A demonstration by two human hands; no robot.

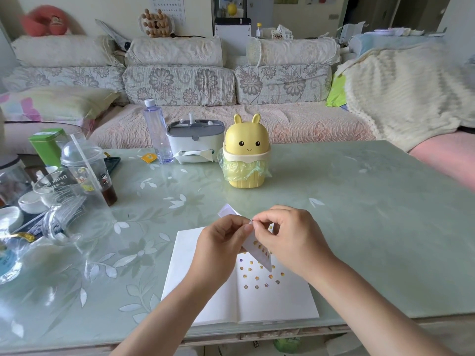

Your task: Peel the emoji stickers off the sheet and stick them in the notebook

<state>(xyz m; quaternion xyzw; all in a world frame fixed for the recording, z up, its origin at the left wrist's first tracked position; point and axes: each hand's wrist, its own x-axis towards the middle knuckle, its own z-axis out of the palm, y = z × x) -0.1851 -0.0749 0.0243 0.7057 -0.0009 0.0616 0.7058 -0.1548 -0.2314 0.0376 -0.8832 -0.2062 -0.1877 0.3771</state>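
An open white notebook (pixel 277 301) lies on the table near the front edge. Several small emoji stickers (pixel 257 278) dot its right page. Above the notebook I hold a white sticker sheet (pixel 258 250), tilted, with a row of yellow emoji on it. My left hand (pixel 218 242) grips the sheet from the left. The fingertips of my right hand (pixel 285 235) pinch at the sheet's upper edge, right where the two hands meet. Whether a sticker sits between those fingertips is hidden.
A yellow bunny-shaped bin (pixel 246 156) with a green liner stands mid-table behind the hands. A tissue box (pixel 195 140) and a clear bottle (pixel 156 132) stand further back. Plastic cups (pixel 87 168), a glass jug (pixel 72 209) and dishes crowd the left side. A sofa lies beyond.
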